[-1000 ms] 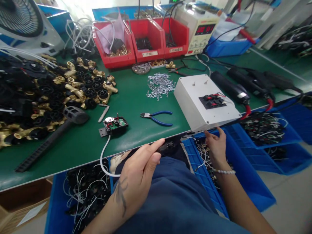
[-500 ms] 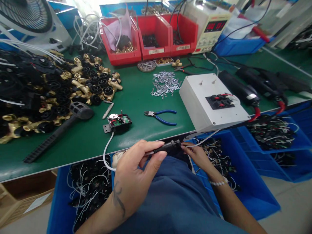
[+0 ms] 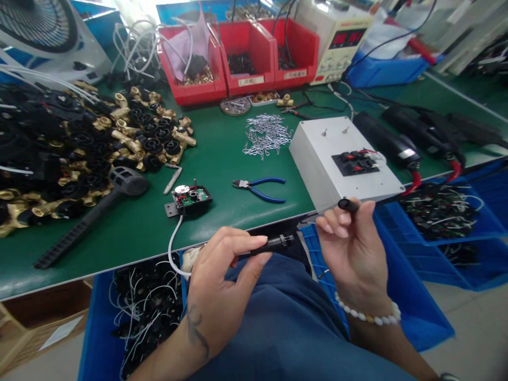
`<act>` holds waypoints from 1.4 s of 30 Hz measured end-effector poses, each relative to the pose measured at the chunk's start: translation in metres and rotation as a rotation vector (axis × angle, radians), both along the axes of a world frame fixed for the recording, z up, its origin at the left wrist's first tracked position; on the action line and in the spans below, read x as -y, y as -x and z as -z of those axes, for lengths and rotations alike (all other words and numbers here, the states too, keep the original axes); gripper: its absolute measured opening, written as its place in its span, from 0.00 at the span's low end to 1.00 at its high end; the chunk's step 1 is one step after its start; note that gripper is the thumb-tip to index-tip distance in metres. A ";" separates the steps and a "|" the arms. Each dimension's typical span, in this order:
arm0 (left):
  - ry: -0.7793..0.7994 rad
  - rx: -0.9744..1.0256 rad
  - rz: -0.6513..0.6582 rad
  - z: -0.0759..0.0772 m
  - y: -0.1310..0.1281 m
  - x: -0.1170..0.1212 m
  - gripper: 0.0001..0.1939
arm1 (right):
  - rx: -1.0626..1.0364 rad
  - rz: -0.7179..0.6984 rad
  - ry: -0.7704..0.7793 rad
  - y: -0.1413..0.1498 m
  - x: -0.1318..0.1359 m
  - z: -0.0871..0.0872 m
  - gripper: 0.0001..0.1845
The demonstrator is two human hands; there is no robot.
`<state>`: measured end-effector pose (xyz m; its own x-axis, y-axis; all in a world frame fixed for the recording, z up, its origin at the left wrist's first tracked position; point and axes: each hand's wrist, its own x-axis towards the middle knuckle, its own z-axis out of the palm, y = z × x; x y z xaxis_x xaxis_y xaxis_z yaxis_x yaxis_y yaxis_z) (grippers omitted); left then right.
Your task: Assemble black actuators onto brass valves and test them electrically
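Observation:
My left hand [image 3: 226, 275] pinches a black cylindrical cable connector [image 3: 273, 244] between thumb and fingers, its tip pointing right. From behind that hand a white cable [image 3: 171, 253] loops up to a small open black housing [image 3: 193, 200] with a green circuit board, lying on the bench. My right hand [image 3: 353, 248] is raised near the front of a grey box, closed on a second black connector [image 3: 347, 205] whose round hollow end faces me. The two connectors are apart. Blue-handled cutting pliers [image 3: 260, 189] lie on the bench beyond my hands.
The grey switch box [image 3: 317, 164] stands right on the green bench [image 3: 222, 137]. A black mallet [image 3: 95, 217] and a heap of brass fittings [image 3: 130, 132] lie left. Silver clips [image 3: 266, 135] lie mid-bench, red bins [image 3: 198, 90] behind. Blue crates [image 3: 95, 323] with wired parts sit below.
My right hand has risen from low beside the left connector, where it was at a white wire, and now holds another black connector near the grey box. My left hand has hardly moved.

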<state>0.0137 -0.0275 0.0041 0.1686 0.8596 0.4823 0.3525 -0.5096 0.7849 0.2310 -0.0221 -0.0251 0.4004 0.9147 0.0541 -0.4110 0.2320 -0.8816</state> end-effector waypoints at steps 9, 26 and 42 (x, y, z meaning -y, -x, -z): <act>-0.047 -0.018 -0.010 0.003 0.001 -0.001 0.08 | 0.333 0.528 -0.226 -0.026 0.016 -0.027 0.09; -0.072 -0.022 -0.016 0.003 0.004 0.001 0.09 | 0.297 -0.218 0.040 0.043 0.016 -0.027 0.13; 0.070 -0.110 0.152 0.019 -0.002 -0.012 0.07 | 0.374 -0.650 0.367 0.025 0.020 0.006 0.32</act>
